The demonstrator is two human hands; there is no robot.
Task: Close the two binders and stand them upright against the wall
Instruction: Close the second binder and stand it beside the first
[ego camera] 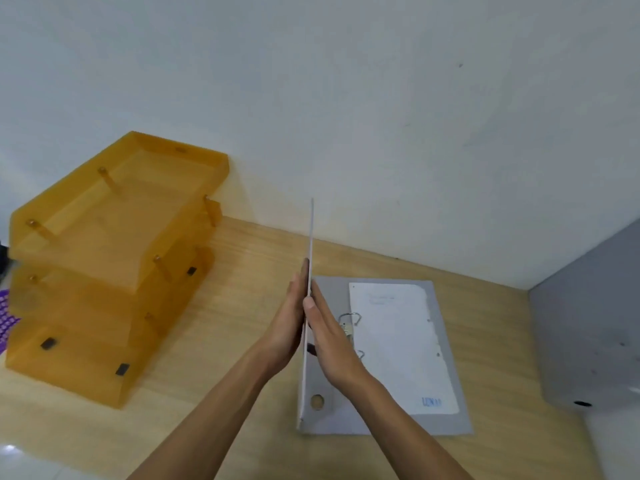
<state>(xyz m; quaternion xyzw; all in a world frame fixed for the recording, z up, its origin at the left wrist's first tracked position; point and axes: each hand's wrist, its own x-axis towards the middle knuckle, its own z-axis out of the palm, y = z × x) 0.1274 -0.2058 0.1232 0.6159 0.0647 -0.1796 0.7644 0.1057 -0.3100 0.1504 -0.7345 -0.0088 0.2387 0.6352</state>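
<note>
Cover up on edge, seen edge-on, sandwiched between my two flat palms. Left hand presses its left face, right hand its right face, fingers straight on both, nothing curled around anything. So both hands are open and flat, pinching the board between them.

The binder lies open on the desk, back cover flat, just right of my hands, near the middle of the desk. Rings stand beside my right palm, and the paper sits loose to their right.

Here's the risk as I judge it: swing this cover down to the right and my right hand is in the way, so fingers could get caught against the rings. The paper's ragged edge could fold under the cover too. And flat palms grip poorly, so the board could slip and slap down.

A second grey binder is at the far right edge, by the wall. I can't tell whether it's properly shut. The orange trays on the left sit well apart.
</note>
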